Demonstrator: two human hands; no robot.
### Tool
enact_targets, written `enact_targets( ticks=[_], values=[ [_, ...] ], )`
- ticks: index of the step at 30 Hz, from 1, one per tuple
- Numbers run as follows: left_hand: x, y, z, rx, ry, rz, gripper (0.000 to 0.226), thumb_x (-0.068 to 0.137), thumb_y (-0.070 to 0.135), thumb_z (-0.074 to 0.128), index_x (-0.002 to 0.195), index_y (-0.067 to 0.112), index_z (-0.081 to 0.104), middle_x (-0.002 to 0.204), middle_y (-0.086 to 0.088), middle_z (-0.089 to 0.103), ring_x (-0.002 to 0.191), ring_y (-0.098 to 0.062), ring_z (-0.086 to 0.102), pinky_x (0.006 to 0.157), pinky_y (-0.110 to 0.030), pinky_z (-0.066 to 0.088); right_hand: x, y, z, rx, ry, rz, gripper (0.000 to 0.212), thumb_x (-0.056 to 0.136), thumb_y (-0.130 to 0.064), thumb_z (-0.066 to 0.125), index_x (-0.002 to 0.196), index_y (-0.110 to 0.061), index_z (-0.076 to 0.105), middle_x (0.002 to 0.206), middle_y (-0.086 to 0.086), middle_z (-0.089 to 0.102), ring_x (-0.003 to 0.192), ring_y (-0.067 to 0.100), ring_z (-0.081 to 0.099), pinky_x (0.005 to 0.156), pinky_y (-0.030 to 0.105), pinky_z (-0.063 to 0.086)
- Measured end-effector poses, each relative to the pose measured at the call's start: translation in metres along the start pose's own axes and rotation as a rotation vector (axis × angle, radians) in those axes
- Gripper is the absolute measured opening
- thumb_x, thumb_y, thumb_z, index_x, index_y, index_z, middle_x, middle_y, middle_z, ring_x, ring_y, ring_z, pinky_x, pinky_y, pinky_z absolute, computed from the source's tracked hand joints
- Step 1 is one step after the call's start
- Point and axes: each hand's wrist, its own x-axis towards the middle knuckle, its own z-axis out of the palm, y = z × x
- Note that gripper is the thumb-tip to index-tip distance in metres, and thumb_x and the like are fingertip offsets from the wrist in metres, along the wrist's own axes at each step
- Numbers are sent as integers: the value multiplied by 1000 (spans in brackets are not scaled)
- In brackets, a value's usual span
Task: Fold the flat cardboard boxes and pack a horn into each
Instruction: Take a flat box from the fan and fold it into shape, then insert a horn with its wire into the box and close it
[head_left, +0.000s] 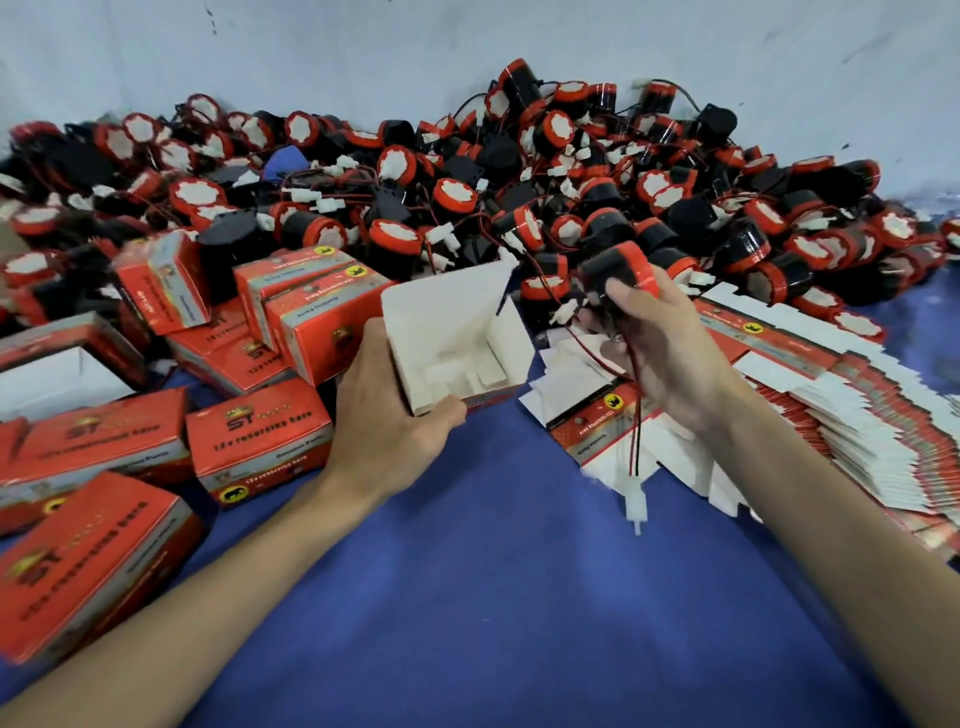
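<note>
Right hand (670, 343) curled around a horn (615, 273), at 2 o'clock from the open box (457, 338) | left hand (400, 415) grips this box at its 8 o'clock side | risk: the hanging wire (635, 415) with white plug (636, 506) may stay outside or catch a flap.

The left hand (400, 415) grips an open box (457, 338), its white inside facing up, flaps raised. Just beside it the right hand (660, 353) holds a black-and-red horn (615, 273), whose wires (635, 415) dangle to a white plug (636, 506) over the blue cloth (493, 597). Behind lies a heap of horns (467, 182). Closed boxes (208, 415) sit left; flat boxes (857, 405) fan out right.
</note>
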Motion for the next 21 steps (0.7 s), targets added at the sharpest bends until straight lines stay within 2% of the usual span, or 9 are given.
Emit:
enact_targets(
  ticks=[4, 6, 7, 9, 11, 12, 15, 18, 21],
  values=[
    [-6, 4, 3, 231, -170, 108, 58, 61, 39, 66, 113, 26, 45, 100, 13, 56, 90, -8, 55, 70, -23, 42, -6, -19, 8, -9, -250, -85, 44, 83, -42, 64, 111, -9, 55, 93, 1, 70, 63, 13, 55, 44, 16, 31],
    [-6, 3, 4, 276, -271, 82, 66, 62, 53, 68, 116, 21, 46, 104, 10, 61, 95, -13, 59, 76, -31, 47, -11, -35, 15, -144, -440, -155, 61, 73, -60, 69, 109, -12, 57, 92, 2, 71, 57, 13, 54, 46, 23, 26],
    [-4, 2, 5, 266, -323, 48, 69, 62, 55, 71, 117, 21, 47, 106, 9, 63, 96, -14, 60, 78, -31, 48, -14, -42, 20, -278, -497, -196, 63, 70, -63, 69, 109, -15, 58, 91, 1, 71, 57, 13, 56, 46, 25, 31],
    [-1, -1, 5, 219, -396, -11, 67, 65, 48, 81, 118, 23, 48, 108, 12, 62, 99, -9, 59, 80, -23, 45, -19, -48, 32, -696, -504, -326, 57, 70, -59, 71, 112, -22, 59, 94, -7, 67, 70, 9, 62, 59, 20, 47],
    [1, -3, 4, 174, -437, -44, 67, 67, 40, 85, 122, 25, 49, 112, 16, 61, 103, -2, 57, 84, -20, 45, -21, -40, 43, -1104, -497, -459, 64, 72, -56, 73, 124, -23, 55, 104, -6, 57, 92, 8, 56, 80, 15, 45],
    [2, -3, 4, 136, -457, -54, 68, 68, 37, 85, 124, 28, 49, 114, 18, 60, 105, 3, 56, 87, -18, 45, -23, -35, 48, -1220, -525, -463, 67, 75, -53, 72, 131, -24, 50, 110, -4, 50, 99, 10, 50, 85, 16, 42],
    [2, -2, 3, 69, -488, -84, 70, 70, 30, 84, 127, 35, 45, 116, 27, 56, 107, 20, 49, 84, -1, 39, -27, -24, 53, -1379, -571, -465, 73, 83, -45, 67, 145, -24, 35, 126, -4, 41, 112, 13, 46, 90, 33, 46],
    [4, -3, 2, 84, -511, -95, 73, 71, 30, 83, 132, 27, 44, 122, 17, 57, 112, 9, 51, 91, -10, 41, -25, -26, 49, -1490, -500, -524, 75, 84, -51, 61, 148, -27, 30, 134, -6, 42, 115, 20, 51, 84, 44, 50],
    [4, -2, 1, 87, -511, -107, 70, 71, 33, 83, 129, 28, 44, 121, 18, 56, 111, 9, 50, 90, -11, 40, -22, -24, 46, -1582, -441, -529, 74, 82, -55, 60, 145, -27, 31, 131, -6, 45, 101, 29, 58, 76, 42, 49]
  ],
)
